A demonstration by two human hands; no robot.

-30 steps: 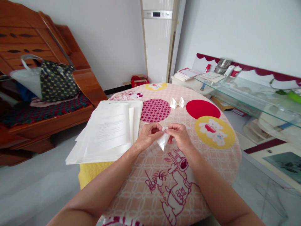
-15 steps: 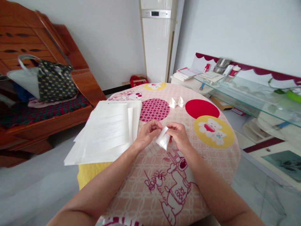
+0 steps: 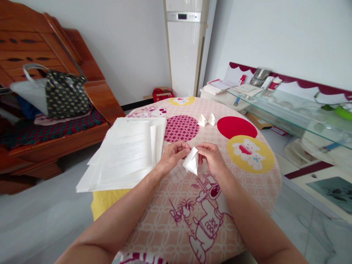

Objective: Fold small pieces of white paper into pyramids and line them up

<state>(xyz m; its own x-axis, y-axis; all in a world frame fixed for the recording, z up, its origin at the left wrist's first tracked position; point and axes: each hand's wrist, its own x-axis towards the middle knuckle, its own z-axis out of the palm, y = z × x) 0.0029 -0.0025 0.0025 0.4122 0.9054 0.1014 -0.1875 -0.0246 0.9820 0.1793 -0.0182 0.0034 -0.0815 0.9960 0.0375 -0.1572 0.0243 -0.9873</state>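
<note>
The round table (image 3: 247,190) in its pink cartoon cloth lay under both forearms, and all the work sat at its middle. Just left of the left hand (image 3: 172,157) a big stack of white sheets (image 3: 126,154) lay flat and unfolded, hanging over the table edge. That looked like plenty of stock not yet touched.

Both hands met above the cloth. The left hand pinched the folded white paper (image 3: 191,163) at its top corner with thumb and fingertips, and the right hand (image 3: 211,157) gripped the same piece from the other side. The paper stood between them as a small pointed wedge, tip down and just clear of the cloth. By its shape it was partly creased, not a finished form.

Beyond the hands, well apart, two small folded pieces (image 3: 206,120) sat side by side on the cloth. They read as finished ones, so by my count two were done and one was in progress.

Far left of the hands stood a wooden bench (image 3: 90,91) with a patterned bag (image 3: 66,93) on it. A tall white unit (image 3: 184,47) stood straight ahead, and a cluttered glass shelf (image 3: 288,110) stood off to the right. Nothing crowded the hands, and the cloth around them lay bare.
</note>
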